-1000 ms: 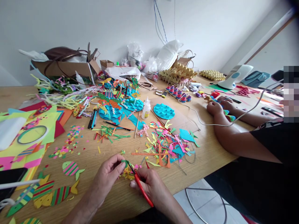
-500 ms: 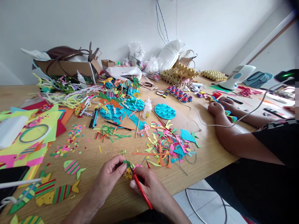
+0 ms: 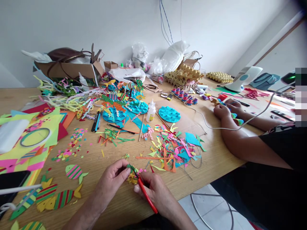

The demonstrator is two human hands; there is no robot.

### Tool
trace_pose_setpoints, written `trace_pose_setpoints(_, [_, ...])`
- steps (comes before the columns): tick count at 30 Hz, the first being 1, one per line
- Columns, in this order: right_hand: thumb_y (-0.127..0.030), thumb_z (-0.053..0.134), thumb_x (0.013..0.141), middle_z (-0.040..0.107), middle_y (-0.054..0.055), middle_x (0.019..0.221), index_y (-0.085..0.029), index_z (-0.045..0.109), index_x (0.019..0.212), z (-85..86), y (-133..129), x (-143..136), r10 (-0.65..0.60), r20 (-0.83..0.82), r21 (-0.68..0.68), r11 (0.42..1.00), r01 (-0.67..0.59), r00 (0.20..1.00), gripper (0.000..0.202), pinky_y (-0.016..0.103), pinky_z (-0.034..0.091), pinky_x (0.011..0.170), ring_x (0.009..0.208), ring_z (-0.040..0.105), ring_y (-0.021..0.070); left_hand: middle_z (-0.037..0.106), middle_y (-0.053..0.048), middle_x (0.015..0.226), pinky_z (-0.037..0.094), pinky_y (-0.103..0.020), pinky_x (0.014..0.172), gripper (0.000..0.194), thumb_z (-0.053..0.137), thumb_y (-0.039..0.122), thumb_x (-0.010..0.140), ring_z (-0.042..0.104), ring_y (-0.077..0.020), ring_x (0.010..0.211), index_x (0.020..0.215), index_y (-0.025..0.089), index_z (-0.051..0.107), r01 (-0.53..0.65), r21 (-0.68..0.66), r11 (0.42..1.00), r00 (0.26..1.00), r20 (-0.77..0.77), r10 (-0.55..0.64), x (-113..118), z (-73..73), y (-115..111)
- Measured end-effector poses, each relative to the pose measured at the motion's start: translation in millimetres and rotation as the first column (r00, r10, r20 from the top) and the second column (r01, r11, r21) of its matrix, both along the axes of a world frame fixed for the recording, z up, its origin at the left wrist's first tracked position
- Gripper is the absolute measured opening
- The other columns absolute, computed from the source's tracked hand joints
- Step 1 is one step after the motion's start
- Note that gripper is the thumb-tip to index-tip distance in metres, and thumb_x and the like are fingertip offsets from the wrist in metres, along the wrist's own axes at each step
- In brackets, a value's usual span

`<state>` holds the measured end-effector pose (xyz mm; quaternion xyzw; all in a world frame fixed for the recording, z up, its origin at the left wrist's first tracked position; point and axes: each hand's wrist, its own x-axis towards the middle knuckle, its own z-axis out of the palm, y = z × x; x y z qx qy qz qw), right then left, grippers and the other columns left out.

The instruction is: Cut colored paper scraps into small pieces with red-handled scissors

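Note:
Low at the front of the table, my left hand (image 3: 114,179) pinches a small piece of green paper (image 3: 130,168) between thumb and fingertips. My right hand (image 3: 153,188) is closed around red-handled scissors (image 3: 146,195), whose dark blades reach to the green paper. Small yellow paper bits (image 3: 132,179) lie on the table just under the blades. To the left of my hands rest striped paper fish, among them a pink-and-green one (image 3: 74,172) and a red-and-green one (image 3: 64,198).
Colourful paper scraps (image 3: 168,147) spread beyond my right hand. Behind them stand a glue bottle (image 3: 151,111) and a blue egg-carton disc (image 3: 169,114). Coloured sheets (image 3: 51,127) lie on the left. At the right, another person's hands (image 3: 223,111) hold small painted pieces, with a white cable (image 3: 211,128) nearby.
The scissors have shifted very slightly in my right hand, with the blades at the green paper. My left hand stays in place.

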<state>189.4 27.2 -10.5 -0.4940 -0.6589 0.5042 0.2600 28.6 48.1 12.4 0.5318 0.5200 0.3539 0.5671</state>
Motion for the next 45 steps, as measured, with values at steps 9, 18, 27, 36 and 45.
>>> trace_pose_setpoints(9, [-0.054, 0.05, 0.077, 0.026, -0.007, 0.053, -0.018, 0.029, 0.053, -5.7, 0.5, 2.8, 0.012, 0.023, 0.016, 1.0, -0.012, 1.0, 0.048, 0.022, 0.017, 0.045, 0.051, 0.023, 0.0073, 0.046, 0.005, 0.055, 0.035, -0.022, 0.053, 0.017, 0.055, 0.032, 0.074, 0.044, -0.0132, 0.056, 0.063, 0.019, 0.052, -0.038, -0.016, 0.999, 0.999, 0.025, 0.038, -1.5, -2.5, 0.0])
trace_pose_setpoints(18, [-0.054, 0.052, 0.074, 0.026, -0.006, 0.053, -0.019, 0.032, 0.052, -6.7, 0.7, -1.2, -0.041, -0.042, -0.05, 0.998, 0.039, 0.998, 0.046, 0.022, 0.015, 0.044, 0.05, 0.023, 0.007, 0.05, 0.005, 0.06, 0.037, -0.022, 0.057, 0.014, 0.053, 0.033, 0.077, 0.046, -0.0137, 0.06, 0.073, 0.019, 0.054, -0.103, -0.034, 0.994, 0.99, 0.096, 0.106, -0.9, -1.3, -3.7])
trace_pose_setpoints(27, [-0.043, 0.052, 0.077, 0.031, -0.007, 0.054, -0.019, 0.033, 0.057, 1.4, 1.7, -1.2, 0.027, 0.006, 0.033, 0.999, -0.028, 1.0, 0.037, 0.021, 0.019, 0.046, 0.052, 0.027, 0.008, 0.044, 0.005, 0.057, 0.033, -0.022, 0.054, 0.018, 0.051, 0.031, 0.076, 0.039, -0.0126, 0.056, 0.064, 0.018, 0.053, 0.037, -0.029, 0.999, 0.999, 0.018, -0.037, -3.1, -6.4, -1.1])
trace_pose_setpoints(36, [-0.048, 0.051, 0.078, 0.028, -0.007, 0.055, -0.018, 0.032, 0.057, -0.1, 0.9, 1.5, 0.026, 0.001, 0.004, 1.0, -0.026, 1.0, 0.041, 0.021, 0.018, 0.046, 0.053, 0.024, 0.0081, 0.044, 0.005, 0.058, 0.034, -0.022, 0.054, 0.015, 0.049, 0.027, 0.075, 0.04, -0.0126, 0.057, 0.064, 0.018, 0.054, 0.121, 0.018, 0.993, 0.992, -0.044, -0.12, -4.7, -3.4, 3.4])
trace_pose_setpoints(45, [-0.054, 0.051, 0.076, 0.027, -0.006, 0.054, -0.018, 0.031, 0.054, -3.2, 1.4, 3.8, 0.013, -0.023, -0.037, 0.999, -0.014, 1.0, 0.046, 0.022, 0.016, 0.044, 0.052, 0.023, 0.0077, 0.042, 0.005, 0.058, 0.033, -0.022, 0.055, 0.017, 0.048, 0.03, 0.076, 0.04, -0.0127, 0.058, 0.066, 0.018, 0.052, 0.094, 0.001, 0.996, 0.993, -0.07, -0.094, -7.3, -2.1, 3.4])
